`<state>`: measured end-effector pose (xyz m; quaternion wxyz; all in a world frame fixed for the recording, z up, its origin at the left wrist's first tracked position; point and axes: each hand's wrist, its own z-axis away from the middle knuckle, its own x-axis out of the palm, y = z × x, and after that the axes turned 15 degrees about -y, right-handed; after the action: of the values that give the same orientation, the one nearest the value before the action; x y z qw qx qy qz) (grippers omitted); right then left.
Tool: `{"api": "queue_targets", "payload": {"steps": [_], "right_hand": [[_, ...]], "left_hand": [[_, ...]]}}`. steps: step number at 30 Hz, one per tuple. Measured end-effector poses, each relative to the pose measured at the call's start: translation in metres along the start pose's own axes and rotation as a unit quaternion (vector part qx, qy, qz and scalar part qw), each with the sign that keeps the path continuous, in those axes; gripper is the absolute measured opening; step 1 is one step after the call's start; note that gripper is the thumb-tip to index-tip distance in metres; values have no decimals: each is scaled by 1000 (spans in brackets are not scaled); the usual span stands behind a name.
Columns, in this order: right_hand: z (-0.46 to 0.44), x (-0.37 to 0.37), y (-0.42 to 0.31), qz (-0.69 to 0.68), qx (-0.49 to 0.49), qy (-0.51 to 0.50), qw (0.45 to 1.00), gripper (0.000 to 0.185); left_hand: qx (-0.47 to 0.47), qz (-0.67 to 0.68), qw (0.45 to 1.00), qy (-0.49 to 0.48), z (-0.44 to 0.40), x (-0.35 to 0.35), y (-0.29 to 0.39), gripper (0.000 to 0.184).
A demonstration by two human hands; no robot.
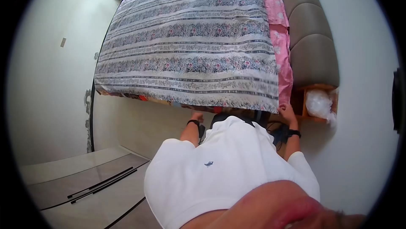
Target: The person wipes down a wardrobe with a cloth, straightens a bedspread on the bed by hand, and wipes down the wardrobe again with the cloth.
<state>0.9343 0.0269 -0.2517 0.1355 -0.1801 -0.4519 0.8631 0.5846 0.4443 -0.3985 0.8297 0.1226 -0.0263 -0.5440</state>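
A white bedsheet with grey floral bands and dark stripes is spread over the bed. My right hand pinches the sheet's near corner, beside the headboard end. At the near side of the bed, my left hand is curled just below the sheet's hanging edge; whatever its fingers hold is hidden. Pink patterned fabric shows between the sheet and the headboard. Beneath the near edge, a strip of multicoloured bedding peeks out.
A padded grey headboard lines the right side. Close to my right hand stands a wooden nightstand holding a clear plastic bag. Cabinets with long black handles are at lower left. Dark items lie between my arms.
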Motion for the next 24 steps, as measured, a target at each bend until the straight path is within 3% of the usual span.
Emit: {"api": "queue_targets", "payload": {"steps": [1, 2, 4, 6, 7, 9, 10, 12, 13, 15, 16, 19, 21, 24], "right_hand": [[-1, 5, 13, 56, 85, 13, 995, 18], [3, 10, 22, 53, 86, 12, 995, 18], [1, 11, 27, -225, 79, -18, 971, 21], [11, 7, -6, -240, 55, -59, 967, 24], [16, 5, -24, -270, 20, -65, 961, 22], [14, -1, -43, -295, -1, -90, 951, 21], [0, -1, -29, -297, 1, -97, 950, 21], [-32, -6, 9, -16, 99, -180, 979, 21], [-34, -7, 5, -12, 93, -182, 979, 21], [-38, -9, -19, -152, 118, -246, 950, 20], [-35, -10, -30, -153, 116, -243, 951, 20], [-23, -24, -35, -258, -9, -263, 930, 18], [-21, -29, -18, -207, 52, -262, 941, 19], [-32, -25, 26, -235, 95, -291, 923, 22]], "left_hand": [[0, -2, 1000, 1, 11, 10, 7, 23], [16, -12, 1000, 19, 31, 25, 21, 26], [35, -15, 999, 39, 37, 48, 64, 30], [168, -217, 962, -17, 13, 52, 97, 40], [229, -315, 920, -43, 7, 59, 100, 48], [390, -283, 870, 104, 70, 112, 134, 47], [438, -343, 826, 91, 114, 135, 147, 50], [508, -464, 722, 71, 121, 173, 147, 59], [534, -531, 655, 67, 101, 185, 150, 63], [473, -628, 615, 59, 125, 212, 166, 74], [451, -594, 666, -29, 141, 223, 171, 79], [475, -572, 665, -75, 120, 257, 170, 83], [471, -604, 632, -116, 131, 263, 176, 83], [451, -659, 596, -80, 108, 278, 168, 72]]}}
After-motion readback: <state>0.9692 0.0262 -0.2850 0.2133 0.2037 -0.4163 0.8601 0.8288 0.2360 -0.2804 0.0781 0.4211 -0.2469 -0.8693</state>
